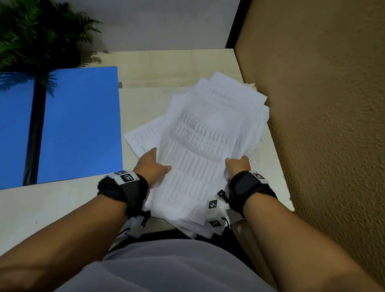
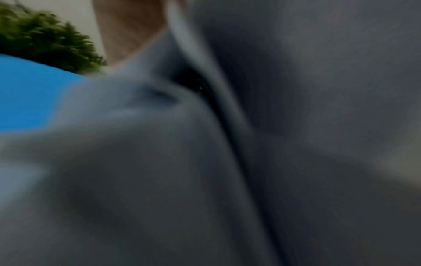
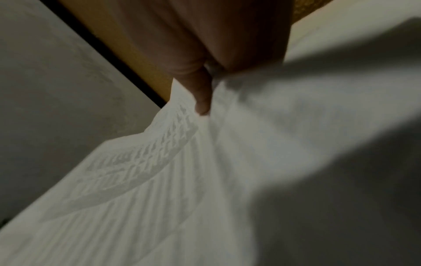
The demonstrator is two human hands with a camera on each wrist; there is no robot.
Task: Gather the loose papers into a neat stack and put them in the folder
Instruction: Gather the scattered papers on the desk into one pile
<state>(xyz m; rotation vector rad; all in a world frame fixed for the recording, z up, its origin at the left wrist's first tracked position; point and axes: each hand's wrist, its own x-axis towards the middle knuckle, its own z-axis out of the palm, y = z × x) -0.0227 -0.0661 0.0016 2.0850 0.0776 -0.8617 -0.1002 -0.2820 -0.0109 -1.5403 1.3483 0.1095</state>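
Loosely fanned, the thin printed papers [image 1: 201, 145] are pinched at both sides by left grip [image 1: 152, 165] and right grip [image 1: 237, 165].

White printed paper sheets [image 1: 201, 145]: rows and columns of fine grey tabular print, blurred and unreadable. Flat bright-blue folder [image 1: 79, 123]: plain blue, with a black spine strip [image 1: 34, 137] down its middle. Pale cream tabletop [image 1: 40, 207]: faint wood grain. Green fern-like plant [image 1: 23, 32]: dark green fronds. Textured side wall [image 1: 336, 108]: mustard-brown, stippled. Black wrist straps [image 1: 132, 194]: white tags bearing black-and-white square marker patterns. Light grey shirt [image 1: 164, 278]: plain.
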